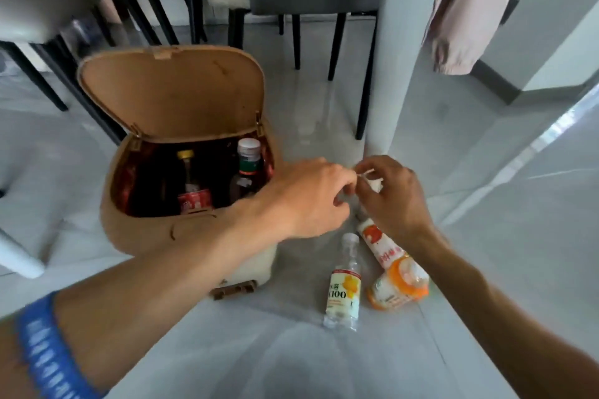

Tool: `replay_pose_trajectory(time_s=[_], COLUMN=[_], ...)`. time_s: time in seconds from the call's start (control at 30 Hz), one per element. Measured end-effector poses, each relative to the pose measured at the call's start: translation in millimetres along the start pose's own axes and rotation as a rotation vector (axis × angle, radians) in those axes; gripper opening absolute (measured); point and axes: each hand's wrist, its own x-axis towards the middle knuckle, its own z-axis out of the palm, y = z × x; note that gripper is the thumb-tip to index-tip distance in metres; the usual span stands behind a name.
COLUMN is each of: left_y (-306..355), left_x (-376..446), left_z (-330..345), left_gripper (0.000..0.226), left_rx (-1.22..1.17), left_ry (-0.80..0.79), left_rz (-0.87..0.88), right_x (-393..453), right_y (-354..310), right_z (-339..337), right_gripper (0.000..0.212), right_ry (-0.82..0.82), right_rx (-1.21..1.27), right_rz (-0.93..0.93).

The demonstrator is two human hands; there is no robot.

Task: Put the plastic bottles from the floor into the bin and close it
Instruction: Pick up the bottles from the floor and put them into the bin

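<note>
A tan bin (136,227) stands on the floor with its lid (175,94) swung up and open. Inside it stand a yellow-capped bottle (191,178) and a white-capped bottle (248,165). Three plastic bottles lie to its right: a yellow-labelled bottle (345,288), an orange bottle (400,285) and a white and red bottle (379,243). My left hand (308,197) and my right hand (392,197) meet over the top end of the white and red bottle. Their fingers are curled on its clear neck and whitish cap, which are blurred.
Grey chairs with black legs (334,42) stand behind the bin. A white table leg or post (389,74) rises just beyond my hands. A pink cloth (466,10) hangs at the upper right. The floor (486,204) is pale grey tile.
</note>
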Motion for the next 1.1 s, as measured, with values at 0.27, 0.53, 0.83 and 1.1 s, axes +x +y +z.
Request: replay_pose_trajectory(time_s=[0.27, 0.53, 0.83, 1.1], left_y=[8, 2, -8, 10], left_x=[-8, -22, -11, 21], left_z=[209, 248, 226, 56], left_gripper=[0.063, 0.049, 0.096, 0.069], left_rx=[-0.012, 0.011, -0.154, -0.556], left_ry=[-0.651, -0.402, -0.337, -0.193], left_rz=[-0.310, -0.598, -0.721, -0.550], right_x=[-80, -86, -77, -6], right_y=[66, 83, 80, 3], right_z=[-11, 3, -8, -75], right_gripper=[0.054, 0.042, 0.024, 0.021], right_ry=[-0.263, -0.320, -0.218, 0.116], right_rx=[-0.709, -0.305, -0.107, 0.154], right_rz=[0.097, 0.063, 0.054, 0.000])
